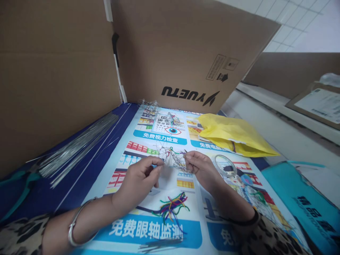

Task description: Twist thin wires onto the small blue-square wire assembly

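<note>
A loose openwork piece of thin silvery wire (174, 159), with bits of coloured thread in it, is held up over the printed sheet between my hands. My right hand (203, 169) pinches its right side between thumb and fingertips. At the left edge of the wirework, my left hand (142, 180) has its fingers curled and closed on the wire; the exact grip is partly hidden. Below them lies a bundle of multicoloured threads (174, 207). Several short cut wires (159, 244) rest near the front edge.
Long straight wires (85, 145) and teal-handled pliers (25, 180) lie at left. More wire pieces (171, 118) sit at the back. On the right are a tape roll (225, 165), a yellow bag (233, 132) and a teal packet (305, 202). Cardboard walls (186, 46) enclose the back and left.
</note>
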A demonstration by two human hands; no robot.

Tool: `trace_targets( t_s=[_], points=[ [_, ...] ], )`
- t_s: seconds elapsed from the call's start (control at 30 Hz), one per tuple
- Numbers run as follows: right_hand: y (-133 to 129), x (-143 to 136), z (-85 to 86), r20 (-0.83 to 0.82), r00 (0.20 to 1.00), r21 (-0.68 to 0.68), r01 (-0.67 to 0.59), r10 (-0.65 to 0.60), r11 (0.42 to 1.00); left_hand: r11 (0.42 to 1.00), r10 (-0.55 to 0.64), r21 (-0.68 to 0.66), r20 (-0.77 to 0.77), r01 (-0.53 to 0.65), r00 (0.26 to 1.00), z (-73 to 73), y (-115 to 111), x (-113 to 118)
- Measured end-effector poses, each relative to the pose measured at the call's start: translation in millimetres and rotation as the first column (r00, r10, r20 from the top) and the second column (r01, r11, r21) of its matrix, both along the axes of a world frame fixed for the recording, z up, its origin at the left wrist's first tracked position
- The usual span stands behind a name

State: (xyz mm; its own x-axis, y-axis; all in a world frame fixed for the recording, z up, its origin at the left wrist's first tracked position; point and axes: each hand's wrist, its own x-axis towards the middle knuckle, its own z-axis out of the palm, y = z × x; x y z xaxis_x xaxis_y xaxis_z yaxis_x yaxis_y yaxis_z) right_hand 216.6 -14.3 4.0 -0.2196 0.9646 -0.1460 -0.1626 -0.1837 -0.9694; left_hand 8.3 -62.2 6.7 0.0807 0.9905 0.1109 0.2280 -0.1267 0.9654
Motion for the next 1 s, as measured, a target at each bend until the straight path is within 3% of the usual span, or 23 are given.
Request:
trace_targets(
  t_s=[0.4,1.0],
  points=[
    [0.4,-1.8,1.1,-0.039,0.999,-0.037,0.020,-0.021,0.999,0.994,-0.082,0.077,0.045,0.078,0.996,0.6,-0.3,0.7],
    [4.1,1.2,-5.2,-0.109,0.994,-0.039,-0.013,0.009,0.999,0.989,-0.141,0.027,-0.102,0.145,0.985,-7.2,-1.0,0.0]
  ],
)
